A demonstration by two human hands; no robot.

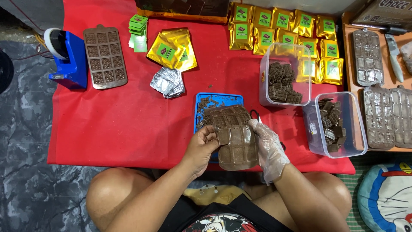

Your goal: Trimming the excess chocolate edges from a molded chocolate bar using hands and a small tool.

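Person sits cross-legged at a red cloth (128, 124) spread on the floor. Both hands hold a brown flexible chocolate mould (236, 144) above the near edge of the cloth, over a blue tray (216, 98). The mould's long axis runs away from the person, near end toward the lap, far end sagging over the tray; it looks soft and bendy, glossy, with rectangular cavities.

Left hand (201, 148), bare, fingers closed in a pinch on a small flat chocolate square (223, 136) at the mould's left edge. Right hand (268, 144), in a thin clear plastic glove, fingers wrapped on the mould's right edge, gripping it.

Blue tray is rectangular, hard plastic, speckled with brown crumbs. Right of it, two clear plastic tubs: the far tub (285, 74) holds stacked waffle-patterned chocolate pieces, the near tub (334, 124) holds looser brown pieces, some foil-wrapped.

Far right, a wooden board (348, 64) carries several filled moulds (386, 114), dull and frosty-looking, and a knife (394, 51).

Along the far edge, rows of shiny gold pouches (283, 25) with green labels. Two more gold pouches (171, 49) lie mid-cloth, a pile of crinkled silver foil sachets (168, 81) just beside them. Green labels (138, 23) in a small stack. Left, a brown empty mould (105, 56) lies flat, long axis front to back, beside a blue tape dispenser (68, 58).
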